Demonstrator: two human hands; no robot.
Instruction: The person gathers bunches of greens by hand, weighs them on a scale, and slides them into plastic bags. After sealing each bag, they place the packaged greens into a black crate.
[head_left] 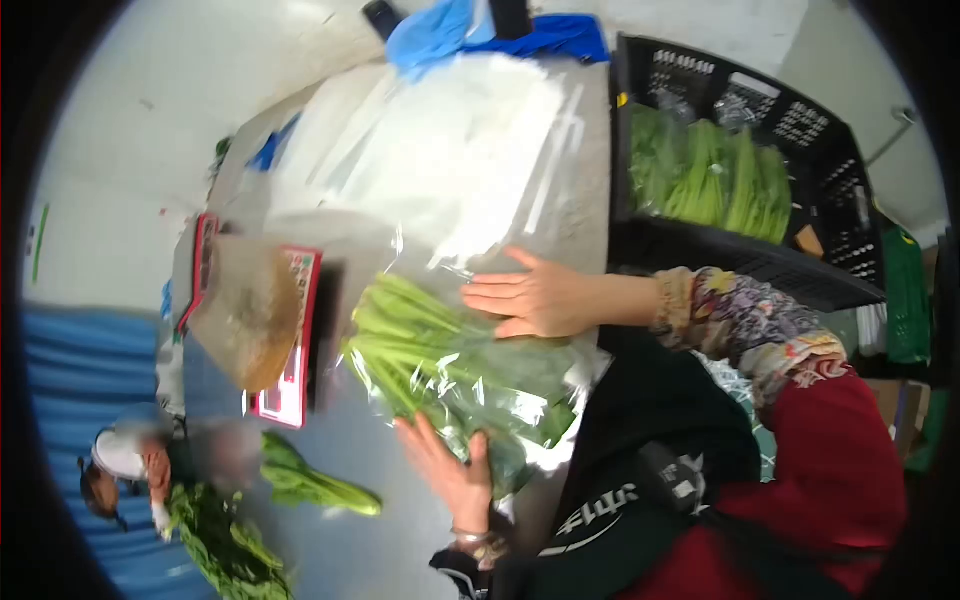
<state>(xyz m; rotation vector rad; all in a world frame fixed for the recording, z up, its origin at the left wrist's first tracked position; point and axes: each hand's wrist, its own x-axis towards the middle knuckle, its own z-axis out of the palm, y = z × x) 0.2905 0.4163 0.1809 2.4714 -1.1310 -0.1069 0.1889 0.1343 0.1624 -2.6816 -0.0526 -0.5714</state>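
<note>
A clear plastic bag (pixel 450 375) of leafy greens with pale green stems lies flat on the table in front of me. My right hand (pixel 540 297) rests on the bag's upper edge, fingers spread and palm down. At the lower edge, my left hand (pixel 450 475) lies against the bag with its fingers stretched and thumb apart. The stems (pixel 390 315) point away from me, while the leafy part is nearer my body under shiny plastic. Neither hand is wrapped around anything.
Stacked clear bags (pixel 440 150) lie to the right. A black crate (pixel 745 262) holds several bagged greens. Beyond my bag stands a red-framed scale (pixel 300 340) with a metal pan (pixel 245 310). Loose greens (pixel 315 480) lie left, near another person (pixel 125 455).
</note>
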